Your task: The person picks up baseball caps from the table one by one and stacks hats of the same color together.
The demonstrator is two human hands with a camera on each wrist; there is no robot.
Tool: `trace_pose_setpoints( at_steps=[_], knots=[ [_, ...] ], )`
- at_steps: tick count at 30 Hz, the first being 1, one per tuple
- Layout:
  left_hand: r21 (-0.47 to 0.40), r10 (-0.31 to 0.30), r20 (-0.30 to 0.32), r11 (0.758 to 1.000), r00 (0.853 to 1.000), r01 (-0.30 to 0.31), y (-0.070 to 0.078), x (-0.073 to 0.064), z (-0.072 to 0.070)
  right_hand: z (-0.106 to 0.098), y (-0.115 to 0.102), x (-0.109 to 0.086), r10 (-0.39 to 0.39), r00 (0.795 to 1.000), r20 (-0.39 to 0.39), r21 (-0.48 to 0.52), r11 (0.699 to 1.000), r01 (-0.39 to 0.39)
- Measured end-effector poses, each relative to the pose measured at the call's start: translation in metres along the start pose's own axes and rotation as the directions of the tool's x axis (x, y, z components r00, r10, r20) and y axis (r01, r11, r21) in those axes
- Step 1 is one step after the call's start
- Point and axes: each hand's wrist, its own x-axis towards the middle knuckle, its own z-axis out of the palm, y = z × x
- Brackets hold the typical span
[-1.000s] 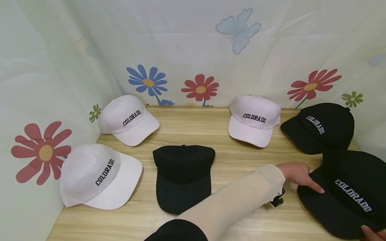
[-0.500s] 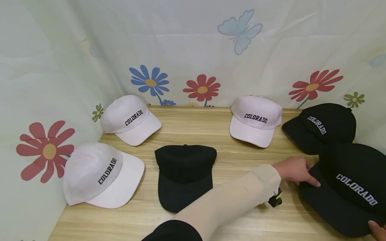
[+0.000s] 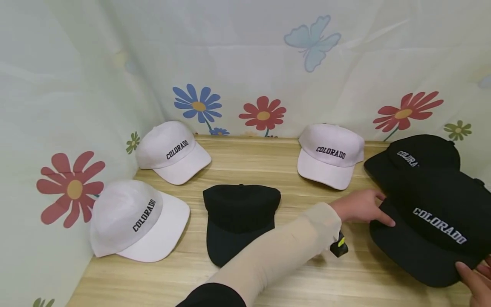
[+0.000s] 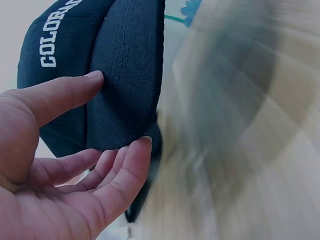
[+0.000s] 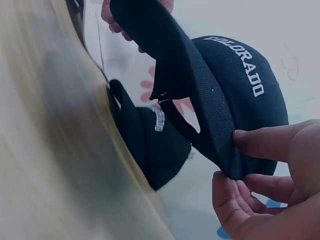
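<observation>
A black baseball cap [image 3: 437, 221] with white COLORADO lettering is held off the wooden table at the right, brim toward me. My left hand [image 3: 360, 207] pinches one side of its brim, thumb on top and fingers beneath, as the left wrist view shows on the cap [image 4: 125, 75]. At the brim's other side my right hand [image 3: 475, 279] grips it, partly cut off by the frame edge. The right wrist view shows that thumb and fingers around the brim [image 5: 215, 115]. Behind stands another black cap [image 3: 422, 151], its lettering partly covered by the held one.
A black cap without visible lettering [image 3: 239, 213] lies mid-table, partly behind my left sleeve [image 3: 276, 251]. White COLORADO caps stand at the near left [image 3: 134, 217], back left [image 3: 172, 149] and back right [image 3: 330, 153]. A flowered curtain [image 3: 230, 51] encloses the table [image 3: 245, 157].
Both hands have raised the held black cap and shifted it a little left and away from me. It now overlaps more of the black cap behind. The view has turned slightly left.
</observation>
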Motion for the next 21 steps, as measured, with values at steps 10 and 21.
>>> trace_pose_setpoints(
  at_steps=[10,21],
  knots=[
    [0.019,0.016,-0.065,1.000,0.998,-0.015,-0.021,-0.029,-0.046,0.055,-0.072,-0.088,0.016,0.996,0.092,-0.164,0.987,-0.001],
    [-0.107,0.024,-0.174,0.993,0.984,-0.043,-0.050,-0.069,-0.071,0.089,-0.104,-0.128,-0.047,0.972,0.232,-0.266,0.958,0.110]
  ],
)
